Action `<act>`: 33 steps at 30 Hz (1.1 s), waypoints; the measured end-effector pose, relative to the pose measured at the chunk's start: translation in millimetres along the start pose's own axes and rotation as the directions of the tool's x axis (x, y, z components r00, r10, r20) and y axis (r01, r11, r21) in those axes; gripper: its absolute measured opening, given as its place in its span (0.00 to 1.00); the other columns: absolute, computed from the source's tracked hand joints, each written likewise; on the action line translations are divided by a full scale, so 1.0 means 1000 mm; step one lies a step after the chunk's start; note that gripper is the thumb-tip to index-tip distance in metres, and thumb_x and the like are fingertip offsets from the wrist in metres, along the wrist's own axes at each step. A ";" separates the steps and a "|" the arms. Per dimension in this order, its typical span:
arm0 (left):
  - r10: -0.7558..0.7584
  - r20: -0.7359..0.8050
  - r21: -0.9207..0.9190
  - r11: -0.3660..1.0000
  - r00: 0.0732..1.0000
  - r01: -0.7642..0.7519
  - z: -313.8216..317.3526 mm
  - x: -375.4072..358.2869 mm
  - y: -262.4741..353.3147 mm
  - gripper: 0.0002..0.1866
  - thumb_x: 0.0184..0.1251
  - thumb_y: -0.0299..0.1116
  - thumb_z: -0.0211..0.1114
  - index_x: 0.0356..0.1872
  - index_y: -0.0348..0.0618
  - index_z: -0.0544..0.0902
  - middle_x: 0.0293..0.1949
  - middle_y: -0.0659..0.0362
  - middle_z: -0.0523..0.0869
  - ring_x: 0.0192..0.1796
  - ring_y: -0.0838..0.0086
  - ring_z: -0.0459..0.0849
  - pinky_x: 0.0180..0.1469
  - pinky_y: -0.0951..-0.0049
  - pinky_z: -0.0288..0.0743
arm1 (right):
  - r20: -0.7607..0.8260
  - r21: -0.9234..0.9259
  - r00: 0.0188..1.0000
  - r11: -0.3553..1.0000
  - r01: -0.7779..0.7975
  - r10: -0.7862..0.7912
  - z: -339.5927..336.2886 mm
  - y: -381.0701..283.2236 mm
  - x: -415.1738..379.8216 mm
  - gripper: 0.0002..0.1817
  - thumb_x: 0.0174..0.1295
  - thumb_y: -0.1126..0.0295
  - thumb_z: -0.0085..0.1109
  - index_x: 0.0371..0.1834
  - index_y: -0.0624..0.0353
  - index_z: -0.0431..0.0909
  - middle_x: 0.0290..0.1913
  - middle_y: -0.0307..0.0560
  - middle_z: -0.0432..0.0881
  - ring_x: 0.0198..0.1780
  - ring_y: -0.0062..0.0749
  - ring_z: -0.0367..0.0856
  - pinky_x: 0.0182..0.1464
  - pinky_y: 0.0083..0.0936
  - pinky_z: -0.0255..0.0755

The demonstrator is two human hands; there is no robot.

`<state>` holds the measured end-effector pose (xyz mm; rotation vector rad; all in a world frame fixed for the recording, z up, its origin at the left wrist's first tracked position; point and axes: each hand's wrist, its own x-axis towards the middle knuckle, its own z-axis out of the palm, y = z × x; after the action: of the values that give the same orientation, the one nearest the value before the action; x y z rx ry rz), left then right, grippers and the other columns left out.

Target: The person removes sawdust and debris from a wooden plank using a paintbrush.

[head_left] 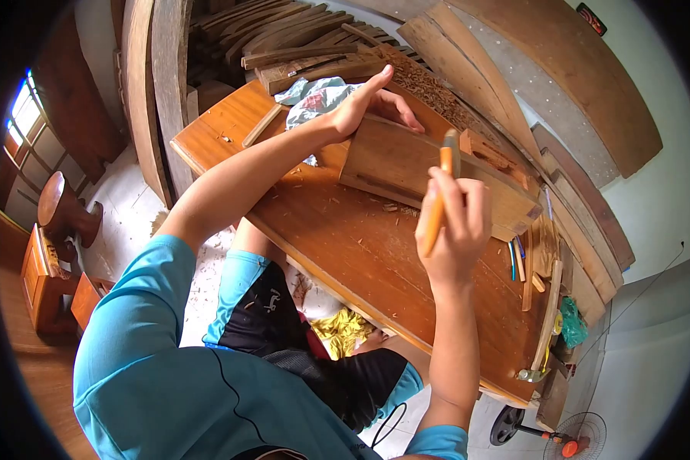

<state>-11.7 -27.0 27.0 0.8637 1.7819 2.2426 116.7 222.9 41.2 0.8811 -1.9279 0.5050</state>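
A long wooden block [406,165] lies across the wooden table. My left hand [368,107] rests at its far left end, thumb raised and fingers apart over the top edge. In front of the block's right half, my right hand [456,230] is wrapped round a brush-like tool [437,201] with an orange-yellow handle, its dark end pointing up. A patterned cloth [314,100] lies beside my left hand. Small wood shavings are scattered near the block's lower edge.
The tabletop [307,222] slopes across the view. Stacked wood [268,38] and a shavings pile [429,88] stand behind. Pens [517,257], a hammer [532,375] and a green plastic bag [573,322] lie at the right. A fan [583,437] stands lower right, a stool [61,207] left.
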 end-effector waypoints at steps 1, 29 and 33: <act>-0.002 0.005 -0.008 1.000 1.000 0.002 0.000 0.000 -0.002 0.56 0.84 0.79 0.30 0.46 0.33 0.92 0.58 0.41 0.94 0.64 0.56 0.91 0.76 0.58 0.76 | 0.065 -0.015 0.997 0.999 0.039 -0.038 -0.001 -0.002 -0.002 0.16 0.64 0.79 0.71 0.54 0.55 0.89 0.41 0.43 0.77 0.42 0.43 0.80 0.44 0.42 0.74; -0.009 -0.013 -0.025 1.000 1.000 0.009 -0.005 0.002 -0.004 0.55 0.86 0.78 0.30 0.43 0.33 0.93 0.58 0.40 0.94 0.64 0.56 0.90 0.76 0.58 0.76 | 0.497 -0.025 0.868 1.000 0.001 0.011 -0.012 -0.010 -0.004 0.15 0.60 0.76 0.72 0.50 0.52 0.88 0.43 0.45 0.77 0.52 0.44 0.82 0.56 0.43 0.80; -0.001 -0.018 -0.017 1.000 1.000 0.000 -0.005 0.003 -0.006 0.56 0.85 0.79 0.31 0.42 0.33 0.93 0.58 0.39 0.94 0.64 0.55 0.90 0.76 0.58 0.76 | 0.485 0.230 0.870 0.973 -0.028 -0.090 -0.004 -0.022 -0.007 0.15 0.65 0.75 0.72 0.55 0.52 0.89 0.45 0.47 0.81 0.51 0.43 0.84 0.53 0.40 0.82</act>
<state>-17.9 -27.9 21.4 0.8424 1.7683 2.2689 138.2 213.5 36.9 1.2882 -2.3432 0.5264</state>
